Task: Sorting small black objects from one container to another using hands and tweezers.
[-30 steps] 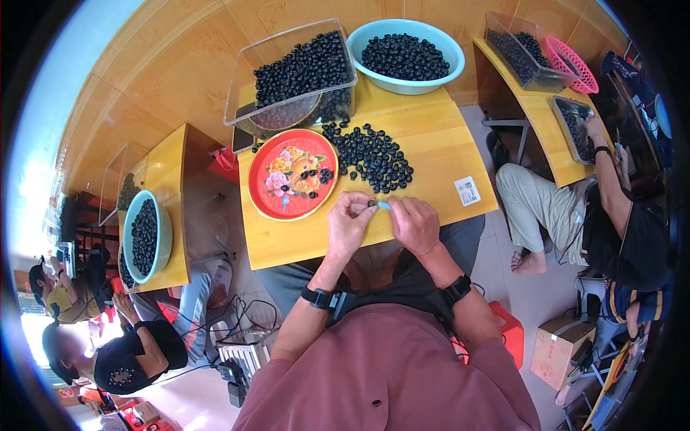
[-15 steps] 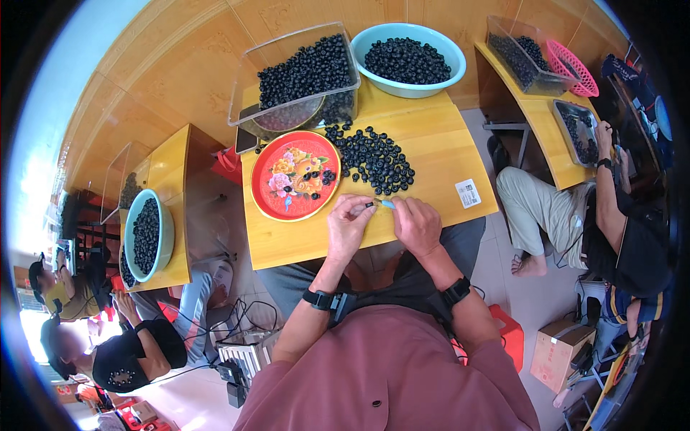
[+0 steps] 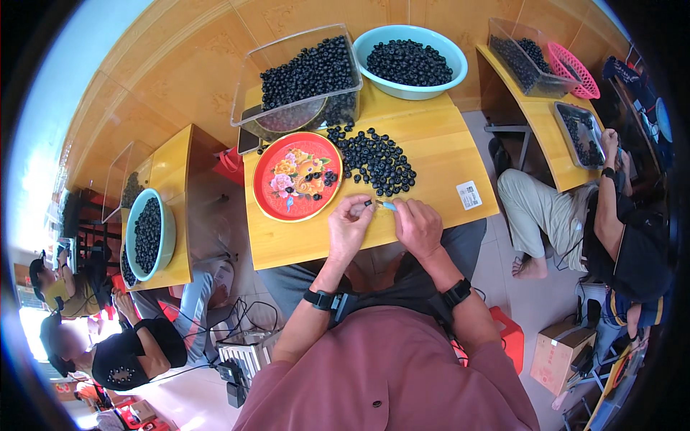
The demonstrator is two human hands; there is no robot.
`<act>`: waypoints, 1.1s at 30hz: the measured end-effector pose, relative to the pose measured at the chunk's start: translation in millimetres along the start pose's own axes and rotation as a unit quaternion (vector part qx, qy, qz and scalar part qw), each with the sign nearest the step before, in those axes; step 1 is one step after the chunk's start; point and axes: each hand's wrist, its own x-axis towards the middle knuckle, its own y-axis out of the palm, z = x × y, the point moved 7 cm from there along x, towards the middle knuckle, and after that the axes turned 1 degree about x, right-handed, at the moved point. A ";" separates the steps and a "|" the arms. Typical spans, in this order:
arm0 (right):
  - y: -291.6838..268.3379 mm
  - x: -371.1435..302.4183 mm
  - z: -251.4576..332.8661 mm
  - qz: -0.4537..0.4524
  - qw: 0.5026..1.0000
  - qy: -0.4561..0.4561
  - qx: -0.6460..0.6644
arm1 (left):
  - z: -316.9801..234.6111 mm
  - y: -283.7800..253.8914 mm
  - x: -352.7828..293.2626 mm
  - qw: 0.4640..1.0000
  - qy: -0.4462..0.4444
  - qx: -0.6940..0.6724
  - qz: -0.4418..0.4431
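Note:
My left hand (image 3: pixel 348 226) pinches a small black bead-like piece (image 3: pixel 368 203) between thumb and fingertips, over the near part of the yellow table. Close by on its right, my right hand (image 3: pixel 419 228) grips a thin tool with a light blue handle (image 3: pixel 389 205), its narrow tip pointing at the piece. Whether tip and piece touch is too small to tell. Just beyond both hands lies a loose pile of black beads (image 3: pixel 381 161). Left of the pile is a round red floral tray (image 3: pixel 267 197) with several beads on it.
At the table's back stand a clear plastic bin (image 3: pixel 244 100) and a light blue basin (image 3: pixel 456 68), both holding black beads. A phone (image 3: pixel 249 141) lies by the bin, a white label (image 3: pixel 468 195) at the right. People work at side tables; a cardboard box (image 3: pixel 557 355) sits on the floor.
My hands stay in nearly the same place, with the piece and the blue-handled tool shifted only slightly. At the right table, another person's hand has moved a little away from the metal tray.

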 end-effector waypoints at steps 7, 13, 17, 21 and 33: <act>1.7 -1.4 -2.0 0.007 1.000 0.002 -0.001 | -29.8 0.8 -4.4 0.983 0.108 0.146 -0.037; 1.5 -1.5 -1.2 0.006 1.000 -0.002 0.002 | -22.2 3.1 -4.2 0.982 0.089 0.165 -0.040; 1.0 -2.0 -1.1 0.007 1.000 -0.011 0.005 | -24.1 6.3 -5.2 0.980 0.085 0.175 -0.033; 2.2 -2.9 -0.5 0.005 1.000 -0.024 0.008 | -26.0 9.2 -4.8 0.983 0.082 0.160 -0.028; 5.7 -2.7 -2.3 0.012 1.000 -0.017 0.005 | -21.7 9.8 -6.2 0.984 0.082 0.155 -0.009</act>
